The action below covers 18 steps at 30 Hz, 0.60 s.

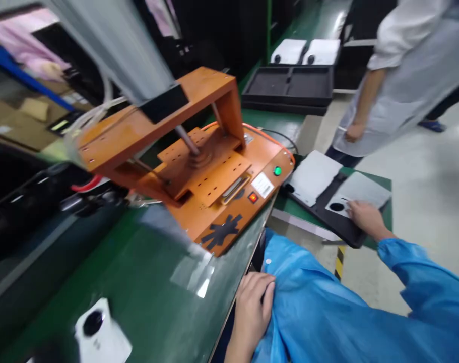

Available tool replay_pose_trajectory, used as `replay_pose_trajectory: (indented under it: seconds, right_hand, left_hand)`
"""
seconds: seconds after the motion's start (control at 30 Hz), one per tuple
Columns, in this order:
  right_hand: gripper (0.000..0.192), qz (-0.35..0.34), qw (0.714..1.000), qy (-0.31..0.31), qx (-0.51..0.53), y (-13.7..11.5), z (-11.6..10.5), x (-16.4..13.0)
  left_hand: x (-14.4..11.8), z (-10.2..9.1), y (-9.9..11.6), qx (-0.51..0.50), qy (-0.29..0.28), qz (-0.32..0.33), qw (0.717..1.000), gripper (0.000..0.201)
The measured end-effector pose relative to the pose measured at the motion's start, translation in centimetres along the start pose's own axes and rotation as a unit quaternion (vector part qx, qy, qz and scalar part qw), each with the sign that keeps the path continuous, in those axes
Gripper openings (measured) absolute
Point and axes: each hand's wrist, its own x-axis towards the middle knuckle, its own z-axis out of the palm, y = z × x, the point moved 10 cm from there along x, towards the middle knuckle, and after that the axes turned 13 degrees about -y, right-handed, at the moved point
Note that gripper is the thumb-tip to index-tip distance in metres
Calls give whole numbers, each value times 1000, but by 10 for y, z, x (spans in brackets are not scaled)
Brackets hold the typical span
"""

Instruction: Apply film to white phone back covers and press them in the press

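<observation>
**Hands at the press station**

Green matting covers the desk (pixel 146 282), which carries an orange press (pixel 210 186) with a green button and a red switch on its front. On the near left corner of the desk lies a white sheet with a black disc (pixel 101 330).

Right of the press, a lower green stand holds a black tray (pixel 327 212) with two white sheets in it. The right hand (pixel 367 218) lies flat, fingers loosely spread, on the nearer white sheet (pixel 359 194), gripping nothing that shows. The left hand (pixel 252 305) sits at the desk's edge, fingers curled onto the blue coat (pixel 320 312).

Behind the tray stands another person in a pale coat (pixel 410 70), beside more black trays (pixel 289 85).
</observation>
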Motion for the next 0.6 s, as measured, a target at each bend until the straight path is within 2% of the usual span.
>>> replay_pose_trajectory:
  seconds: [0.07,0.13,0.23,0.3,0.33,0.4,0.43,0.5,0.53,0.6]
  right_hand:
    - [28,-8,999,36,-26,-3,-4,0]
    - [39,-27,992,117,-30,-12,-17,-3]
    - [47,-110,964,241,35,-52,-37,-14]
    - [39,-193,945,250,80,-103,-38,-20]
    - [33,-242,936,235,95,-135,-36,-25]
    - [21,-366,904,184,118,-211,-30,-47]
    - [21,-445,872,148,138,-251,-28,-66]
    - [27,-600,782,82,152,-324,-29,-115]
    - [28,-651,742,56,151,-354,-32,-137]
    - [27,-708,689,22,152,-403,-42,-170]
  left_hand:
    - [-8,-12,1,7,32,-16,999,24]
    - [-23,-35,-6,39,110,-41,992,23]
    - [-61,-75,-26,141,252,-129,949,25]
    - [-83,-88,-41,222,285,-210,908,34]
    - [-91,-88,-47,254,275,-244,895,40]
    - [-102,-77,-53,286,232,-281,886,46]
    - [-106,-69,-52,290,211,-284,889,47]
    - [-114,-51,-44,288,179,-281,898,48]
    - [-118,-45,-39,283,173,-281,901,48]
    - [-125,-42,-31,265,178,-274,907,48]
